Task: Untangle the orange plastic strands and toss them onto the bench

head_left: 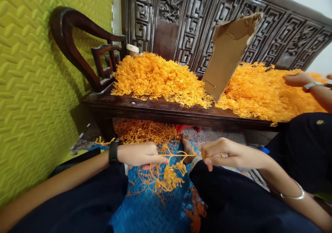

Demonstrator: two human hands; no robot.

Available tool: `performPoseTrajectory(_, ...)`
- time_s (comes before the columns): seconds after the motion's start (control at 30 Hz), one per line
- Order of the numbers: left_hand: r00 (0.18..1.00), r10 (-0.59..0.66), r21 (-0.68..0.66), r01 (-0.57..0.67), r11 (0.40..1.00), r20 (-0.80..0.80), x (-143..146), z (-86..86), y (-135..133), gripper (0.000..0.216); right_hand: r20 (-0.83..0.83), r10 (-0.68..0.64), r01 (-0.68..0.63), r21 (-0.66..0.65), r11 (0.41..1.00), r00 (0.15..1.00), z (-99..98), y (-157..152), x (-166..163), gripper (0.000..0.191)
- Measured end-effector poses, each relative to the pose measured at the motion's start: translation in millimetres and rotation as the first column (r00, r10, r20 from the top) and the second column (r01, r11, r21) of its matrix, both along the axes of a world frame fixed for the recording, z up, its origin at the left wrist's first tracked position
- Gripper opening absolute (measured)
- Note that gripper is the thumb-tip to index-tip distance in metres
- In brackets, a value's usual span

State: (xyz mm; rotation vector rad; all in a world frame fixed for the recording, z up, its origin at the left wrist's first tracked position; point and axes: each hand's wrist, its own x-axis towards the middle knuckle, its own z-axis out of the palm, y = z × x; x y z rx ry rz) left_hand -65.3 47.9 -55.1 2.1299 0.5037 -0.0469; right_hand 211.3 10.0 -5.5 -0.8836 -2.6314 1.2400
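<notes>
Between my two hands, an orange branching plastic runner (178,155) is stretched out level, with thin twigs coming off it. My left hand (140,154), with a dark band at the wrist, is closed on its left end. My right hand (220,153) pinches the other end between thumb and fingers; a bangle sits on that forearm. Clusters of small yellow-orange plastic pieces (172,177) hang just below the runner. My fingers partly cover both of its ends.
A dark wooden bench (155,107) holds a left heap (158,75) and a right heap (259,91) of small orange pieces, parted by a cardboard sheet (225,56). Bare orange runners (145,131) lie beneath. Another person's hand (298,79) is over the right heap. Blue matting (147,212) covers the floor.
</notes>
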Motion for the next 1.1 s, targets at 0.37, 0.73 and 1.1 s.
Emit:
performPoseTrajectory(0.37, 0.993, -0.067, 0.0, 0.067, 0.998, 0.096, 20.6, 13.0, -5.5, 0.056, -0.156, -0.072, 0.094, 0.137, 0.986, 0.985, 5.4, -9.5, 15.5, 0.039)
performPoseTrajectory(0.73, 0.967, 0.184, -0.089, -0.17, 0.981, 0.178, -1.9, 10.2, -0.2, 0.059, -0.341, -0.439, 0.538, 0.296, 0.789, 0.831, -4.4, -28.9, 74.8, 0.032)
performPoseTrajectory(1.1, 0.782, 0.531, -0.11, -0.526, 0.843, 0.326, 22.2, -3.9, 12.4, 0.068, -0.695, -0.443, 0.799, 0.335, 0.499, 0.567, -19.4, 44.3, 21.3, 0.025)
